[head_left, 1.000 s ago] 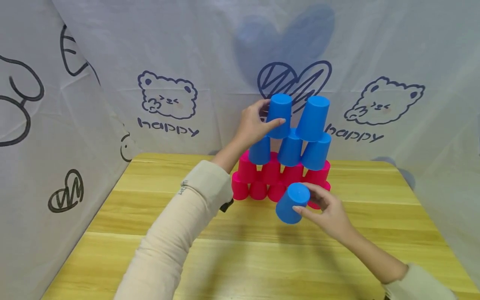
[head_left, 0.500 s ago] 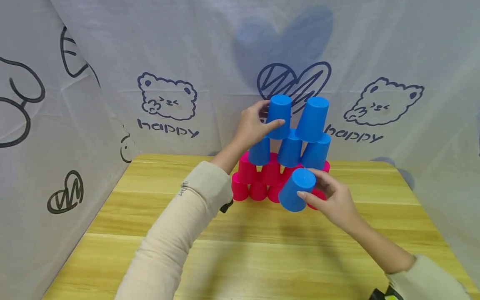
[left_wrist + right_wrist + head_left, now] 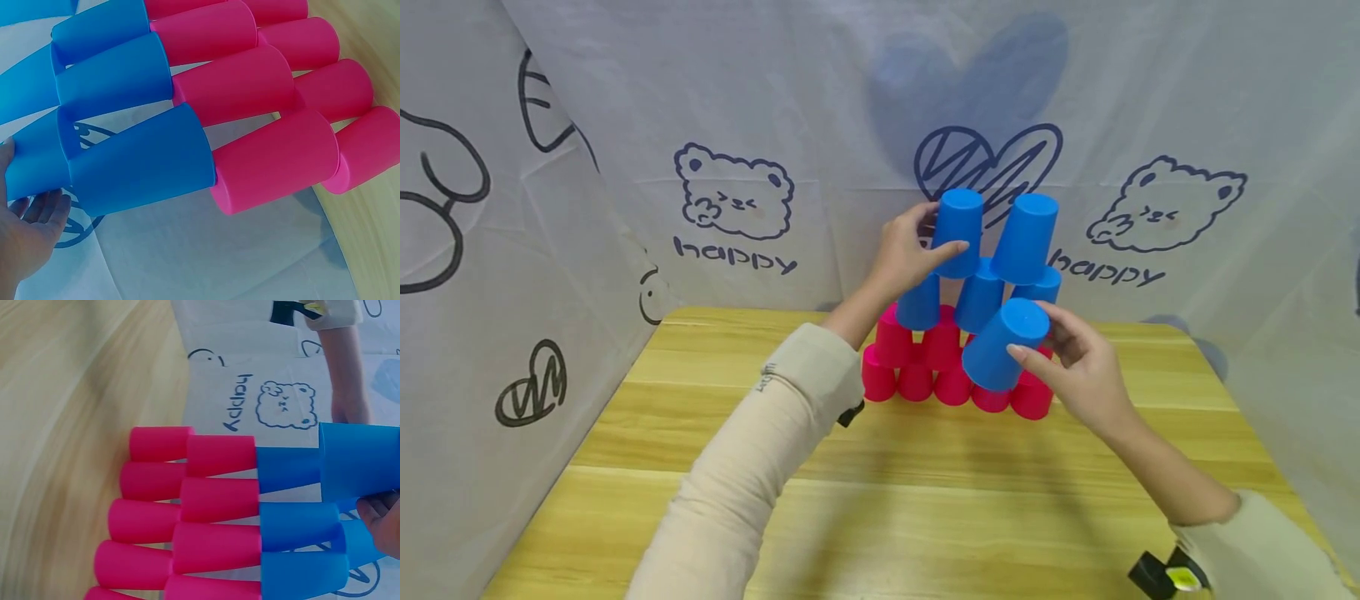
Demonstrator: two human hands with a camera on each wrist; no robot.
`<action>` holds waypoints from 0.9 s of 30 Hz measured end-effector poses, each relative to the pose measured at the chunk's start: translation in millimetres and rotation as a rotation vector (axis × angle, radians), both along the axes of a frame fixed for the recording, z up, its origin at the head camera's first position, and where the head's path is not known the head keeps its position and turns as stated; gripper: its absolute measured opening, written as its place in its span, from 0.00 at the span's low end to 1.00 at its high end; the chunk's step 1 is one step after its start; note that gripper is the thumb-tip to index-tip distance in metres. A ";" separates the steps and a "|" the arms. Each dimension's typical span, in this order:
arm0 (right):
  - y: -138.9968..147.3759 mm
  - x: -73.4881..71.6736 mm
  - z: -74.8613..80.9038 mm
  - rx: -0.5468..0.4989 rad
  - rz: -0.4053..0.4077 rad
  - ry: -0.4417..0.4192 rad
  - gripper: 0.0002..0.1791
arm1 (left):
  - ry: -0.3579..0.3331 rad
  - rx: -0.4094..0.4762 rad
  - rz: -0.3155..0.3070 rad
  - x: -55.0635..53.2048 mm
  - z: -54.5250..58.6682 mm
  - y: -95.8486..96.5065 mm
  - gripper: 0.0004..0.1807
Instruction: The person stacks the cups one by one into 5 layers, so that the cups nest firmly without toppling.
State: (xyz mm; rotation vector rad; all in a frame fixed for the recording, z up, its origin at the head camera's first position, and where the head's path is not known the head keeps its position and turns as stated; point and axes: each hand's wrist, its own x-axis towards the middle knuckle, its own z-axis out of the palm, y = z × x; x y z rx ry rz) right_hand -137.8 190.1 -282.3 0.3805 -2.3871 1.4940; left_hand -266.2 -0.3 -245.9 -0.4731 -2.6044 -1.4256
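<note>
An upside-down cup pyramid stands on the table, with pink cups [image 3: 915,380] in the two lower rows and blue cups [image 3: 979,296] above. My left hand [image 3: 910,250] holds the left blue cup [image 3: 959,233] of the top row, thumb in front and fingers behind. Beside it sits another blue cup [image 3: 1026,240], untouched. My right hand [image 3: 1086,367] grips a loose blue cup [image 3: 1006,346], tilted and base up, in front of the pyramid's right side, hiding some cups. In the right wrist view, this held cup [image 3: 359,462] covers part of the blue rows.
The wooden table [image 3: 880,517] carries the pyramid near its back edge. White cloth [image 3: 842,100] with drawn bears and hearts hangs behind and at the sides. A dark strapped device [image 3: 1165,575] shows by the right cuff.
My right hand has raised the loose blue cup up and slightly right, from the pink rows' front toward the blue rows. My left hand stays on its cup.
</note>
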 end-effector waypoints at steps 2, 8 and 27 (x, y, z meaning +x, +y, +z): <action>-0.2 -1.7 4.5 -0.016 -0.003 0.008 0.28 | 0.000 0.002 -0.005 -0.5 -0.2 -0.1 0.34; -3.4 -8.6 19.0 -0.056 -0.011 0.041 0.28 | -0.002 0.014 -0.010 -1.1 -0.5 -2.8 0.34; 11.3 -51.0 99.3 -0.063 -0.119 0.223 0.24 | 0.000 -0.021 -0.018 1.3 -0.8 -1.7 0.34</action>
